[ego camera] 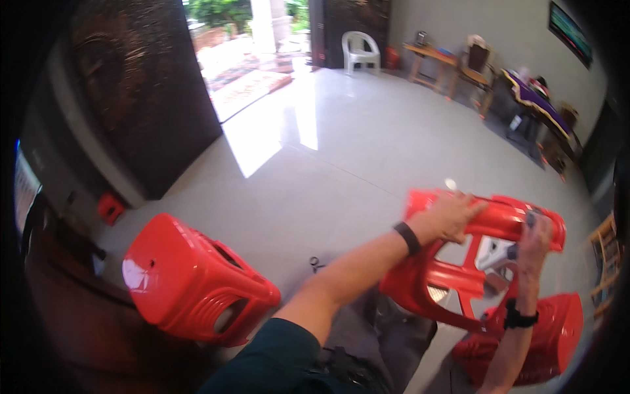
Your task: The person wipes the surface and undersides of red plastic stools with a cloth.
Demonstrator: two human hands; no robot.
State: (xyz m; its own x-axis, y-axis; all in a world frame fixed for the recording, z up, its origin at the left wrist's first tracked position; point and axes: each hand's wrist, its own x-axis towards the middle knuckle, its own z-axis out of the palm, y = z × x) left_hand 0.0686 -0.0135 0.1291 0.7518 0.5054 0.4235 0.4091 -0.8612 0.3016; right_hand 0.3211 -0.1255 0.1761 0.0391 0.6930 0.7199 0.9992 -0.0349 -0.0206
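Note:
A red plastic stool (pixel 453 271) is tilted on its side before me, its openings showing. My left hand (pixel 450 216) lies on its upper part with the fingers spread; a dark band circles that wrist. At the stool's right end, my right hand (pixel 536 234) is closed around a small grey-blue item, a cloth perhaps, pressed to the plastic. That wrist wears a black watch or band. Another red stool (pixel 541 340) lies beside my right forearm. To the left a further red stool (pixel 182 280) rests tilted. Scissors (pixel 315 264), partly seen, lie on the floor near my left forearm.
Dark carved doors (pixel 142 93) stand at an open doorway. Along the far wall are a white plastic chair (pixel 361 51), a wooden bench (pixel 433 54), a wooden chair (pixel 475 69) and a table with purple cloth (pixel 539 106). A small red stool (pixel 110 209) is at far left.

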